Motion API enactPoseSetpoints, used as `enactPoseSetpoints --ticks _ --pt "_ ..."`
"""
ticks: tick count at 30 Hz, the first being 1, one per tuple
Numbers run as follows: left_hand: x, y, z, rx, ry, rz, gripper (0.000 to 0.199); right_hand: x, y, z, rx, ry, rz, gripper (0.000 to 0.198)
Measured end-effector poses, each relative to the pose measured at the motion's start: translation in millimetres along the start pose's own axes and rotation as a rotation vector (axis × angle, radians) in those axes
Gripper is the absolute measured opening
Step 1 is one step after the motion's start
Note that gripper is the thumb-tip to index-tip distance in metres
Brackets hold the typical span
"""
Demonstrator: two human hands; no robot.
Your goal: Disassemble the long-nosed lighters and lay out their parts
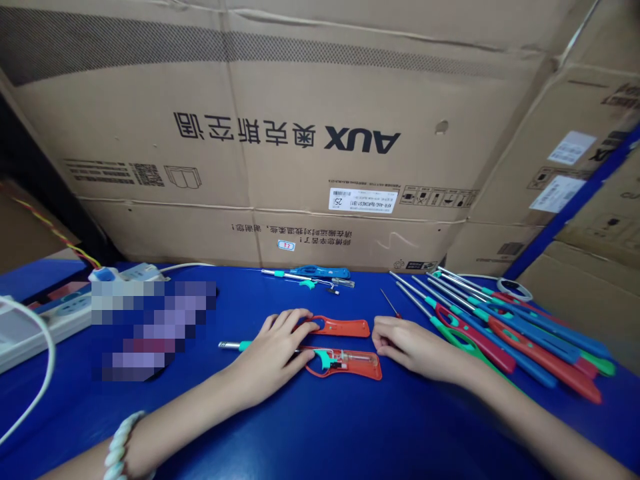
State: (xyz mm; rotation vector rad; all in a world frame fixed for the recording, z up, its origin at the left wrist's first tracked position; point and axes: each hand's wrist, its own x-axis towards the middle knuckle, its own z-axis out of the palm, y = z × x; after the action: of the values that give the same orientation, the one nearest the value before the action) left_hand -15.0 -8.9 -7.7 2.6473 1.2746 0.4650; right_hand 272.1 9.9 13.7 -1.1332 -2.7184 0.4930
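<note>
My left hand (273,357) lies over an opened orange lighter (373,367), thumb near its green trigger (326,360) and index finger on the loose orange shell half (345,327). A clear fuel tube and small black part sit in the lower half, and a metal barrel (230,345) sticks out left of the hand. My right hand (410,347) is closed, its fingers curled by the right ends of both halves; whether it holds something small is hidden. A thin screwdriver (391,303) lies just behind it.
At right lie several long lighters (520,327) in red, blue, green and orange. Behind are a blue shell (320,272) and loose lighter parts (287,275). A power strip (65,307) with cables and a pixelated object (160,327) are left. Cardboard (280,173) walls the blue table (280,433).
</note>
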Motion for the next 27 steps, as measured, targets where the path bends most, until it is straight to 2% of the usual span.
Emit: enactPoseSetpoints --ticks 4,10,14,17,20,22,27 --pt "-3 7 2 0.041 0.006 -0.024 0.031 -1 -5 -1 -0.109 0.012 -0.027 0.015" --pt "-6 13 7 0.135 0.032 -0.030 0.036 19 -12 14 -0.078 0.304 0.009 0.012" --pt "-6 16 6 0.133 0.050 -0.034 0.039 25 -12 22 -0.049 0.378 -0.004 0.012" --pt "-4 18 2 0.117 0.100 0.013 0.033 20 -17 19 -0.009 0.356 -0.006 0.015" --pt "-3 21 0 0.112 0.120 0.072 0.016 12 -27 14 0.024 0.225 -0.042 0.005" --pt "-2 21 0 0.125 0.125 0.112 0.005 9 -33 13 0.025 0.139 -0.054 0.013" --pt "1 21 5 0.209 0.167 0.195 0.013 9 -39 17 -0.015 0.104 -0.041 0.009"
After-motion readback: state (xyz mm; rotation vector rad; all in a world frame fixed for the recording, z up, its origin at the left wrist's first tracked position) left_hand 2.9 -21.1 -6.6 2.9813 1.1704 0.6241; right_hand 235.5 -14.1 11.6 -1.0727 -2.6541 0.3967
